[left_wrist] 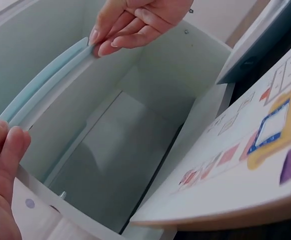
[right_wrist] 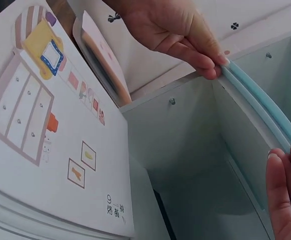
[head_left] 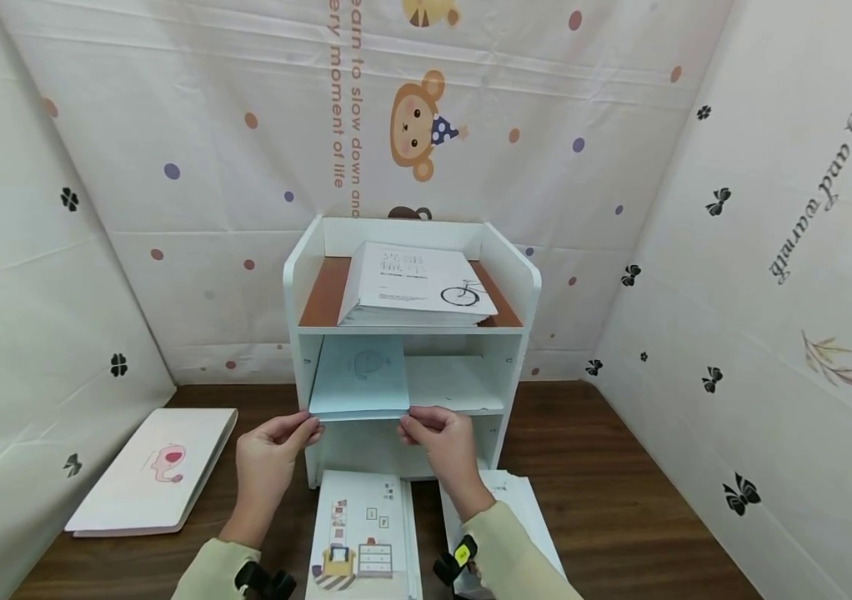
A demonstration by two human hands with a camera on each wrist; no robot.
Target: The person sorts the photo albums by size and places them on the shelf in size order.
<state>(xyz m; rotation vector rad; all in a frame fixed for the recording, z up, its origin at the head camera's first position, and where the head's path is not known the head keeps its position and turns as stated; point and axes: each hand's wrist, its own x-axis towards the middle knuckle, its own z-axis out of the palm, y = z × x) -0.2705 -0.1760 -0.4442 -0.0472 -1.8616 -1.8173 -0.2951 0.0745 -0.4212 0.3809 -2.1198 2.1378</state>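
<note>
A thin light blue booklet (head_left: 361, 375) lies on the left part of the middle shelf of a small white shelf unit (head_left: 412, 331); its front edge sits at the shelf's front edge. My left hand (head_left: 267, 458) pinches its front left corner between thumb and fingers. At the front right corner, my right hand (head_left: 443, 446) pinches it the same way. In the left wrist view the booklet's edge (left_wrist: 50, 77) shows as two bowed layers between the hands. The right wrist view shows this curved edge (right_wrist: 260, 102) along the shelf board.
A book stack (head_left: 422, 279) with a bicycle drawing fills the top shelf. White books with a furniture picture (head_left: 354, 537) lie before the unit, beside another white stack (head_left: 531, 521). Far left on the brown table (head_left: 613, 500) rests a book with a pink elephant (head_left: 159, 471).
</note>
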